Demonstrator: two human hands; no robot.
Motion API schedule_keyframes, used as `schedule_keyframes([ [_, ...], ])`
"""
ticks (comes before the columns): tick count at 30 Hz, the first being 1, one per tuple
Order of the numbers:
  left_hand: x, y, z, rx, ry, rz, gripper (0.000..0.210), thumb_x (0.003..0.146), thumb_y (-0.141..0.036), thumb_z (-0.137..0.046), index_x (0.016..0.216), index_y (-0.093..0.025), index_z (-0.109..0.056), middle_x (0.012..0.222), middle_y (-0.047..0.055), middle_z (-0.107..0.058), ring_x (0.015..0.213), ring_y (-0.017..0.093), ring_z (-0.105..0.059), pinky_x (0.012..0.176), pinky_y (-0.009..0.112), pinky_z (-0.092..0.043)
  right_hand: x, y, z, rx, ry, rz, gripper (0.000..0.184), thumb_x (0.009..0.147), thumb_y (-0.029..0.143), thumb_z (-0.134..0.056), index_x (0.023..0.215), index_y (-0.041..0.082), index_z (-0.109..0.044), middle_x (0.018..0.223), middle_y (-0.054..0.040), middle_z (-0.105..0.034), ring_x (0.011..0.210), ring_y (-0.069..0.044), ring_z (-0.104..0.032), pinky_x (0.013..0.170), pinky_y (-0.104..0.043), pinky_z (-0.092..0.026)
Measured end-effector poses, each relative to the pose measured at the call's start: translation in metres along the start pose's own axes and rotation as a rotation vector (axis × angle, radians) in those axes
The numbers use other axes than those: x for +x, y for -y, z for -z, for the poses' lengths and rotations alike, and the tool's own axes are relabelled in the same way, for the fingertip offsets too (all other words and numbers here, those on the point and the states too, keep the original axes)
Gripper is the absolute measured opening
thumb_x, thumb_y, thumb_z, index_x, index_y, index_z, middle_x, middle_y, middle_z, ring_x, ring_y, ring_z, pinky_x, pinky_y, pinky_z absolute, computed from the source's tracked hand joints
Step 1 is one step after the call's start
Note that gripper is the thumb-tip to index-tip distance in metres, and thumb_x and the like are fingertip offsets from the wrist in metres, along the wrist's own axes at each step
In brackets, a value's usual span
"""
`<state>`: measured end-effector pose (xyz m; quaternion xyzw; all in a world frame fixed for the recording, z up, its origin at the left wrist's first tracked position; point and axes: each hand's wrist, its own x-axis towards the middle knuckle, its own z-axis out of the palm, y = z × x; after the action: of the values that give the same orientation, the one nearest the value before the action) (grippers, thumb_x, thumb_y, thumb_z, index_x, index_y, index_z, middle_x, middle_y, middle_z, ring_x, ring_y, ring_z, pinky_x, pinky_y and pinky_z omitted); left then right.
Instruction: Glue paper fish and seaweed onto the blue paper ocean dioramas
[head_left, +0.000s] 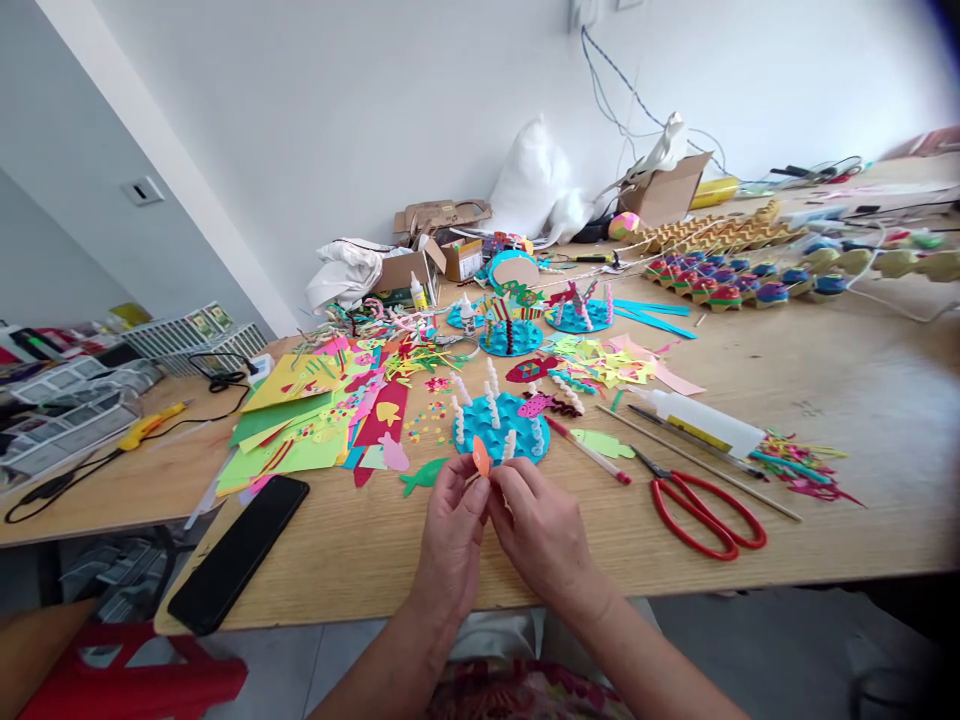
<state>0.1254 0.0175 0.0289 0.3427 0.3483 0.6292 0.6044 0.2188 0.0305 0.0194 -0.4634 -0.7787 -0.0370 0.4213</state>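
Between the fingertips of my left hand (453, 530) is a small orange paper fish (481, 457), held upright over the table's near part. My right hand (541, 522) meets it there, its thumb and fingers pinched together at the fish's lower end; whether they grip the fish or something tiny is hidden. Just beyond my hands lies a round blue bumpy base (495, 412) with several white twisted stems standing on it. A green paper fish (424, 477) lies left of my hands, and a pink spotted fish (535, 404) rests at the base's right edge.
Red-handled scissors (705, 510), a wooden stick (697, 462) and a glue bottle (701, 422) lie to the right. A black phone (240, 552) is at the left front edge. Coloured paper sheets (292, 430) cover the left side; decorated blue bases (511, 337) stand behind.
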Motion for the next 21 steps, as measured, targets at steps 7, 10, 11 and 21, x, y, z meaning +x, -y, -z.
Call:
schedule_keyframes([
  [7,0.004,-0.001,-0.001,-0.076,-0.039,0.053,0.018,0.071,-0.021,-0.061,0.089,-0.017,-0.06,0.09,0.003,-0.062,0.083,0.013,-0.057,0.075,0.022,-0.043,-0.001,-0.001,-0.006,0.028,-0.006,0.01,0.019,0.084,0.018,-0.041,0.072,0.017,-0.056,0.07,-0.0036,-0.055,0.062,-0.012,-0.049,0.054,-0.021,-0.034],
  [10,0.009,-0.001,0.002,-0.067,-0.067,0.043,0.013,0.07,-0.019,-0.061,0.082,-0.015,-0.062,0.085,0.002,-0.063,0.077,0.011,-0.057,0.071,0.02,-0.044,-0.001,0.0,-0.005,0.065,0.005,0.002,0.02,0.084,0.018,-0.04,0.073,0.017,-0.056,0.071,-0.0039,-0.056,0.062,-0.012,-0.051,0.054,-0.021,-0.037],
  [11,0.011,-0.001,0.004,-0.054,-0.067,0.033,0.011,0.07,-0.019,-0.061,0.08,-0.015,-0.062,0.082,0.002,-0.063,0.075,0.01,-0.057,0.07,0.02,-0.044,-0.001,0.0,-0.004,0.093,0.017,-0.002,0.02,0.085,0.017,-0.039,0.075,0.017,-0.056,0.072,-0.0042,-0.056,0.063,-0.012,-0.052,0.056,-0.021,-0.038],
  [21,0.047,-0.023,0.024,0.777,0.043,-0.271,0.014,0.073,-0.021,-0.053,0.081,-0.017,-0.064,0.071,0.002,-0.063,0.061,0.014,-0.058,0.06,0.026,-0.046,0.008,-0.035,0.013,0.371,0.07,-0.475,0.014,0.078,0.026,-0.048,0.084,0.017,-0.057,0.066,-0.001,-0.061,0.049,-0.012,-0.055,0.049,-0.023,-0.042],
])
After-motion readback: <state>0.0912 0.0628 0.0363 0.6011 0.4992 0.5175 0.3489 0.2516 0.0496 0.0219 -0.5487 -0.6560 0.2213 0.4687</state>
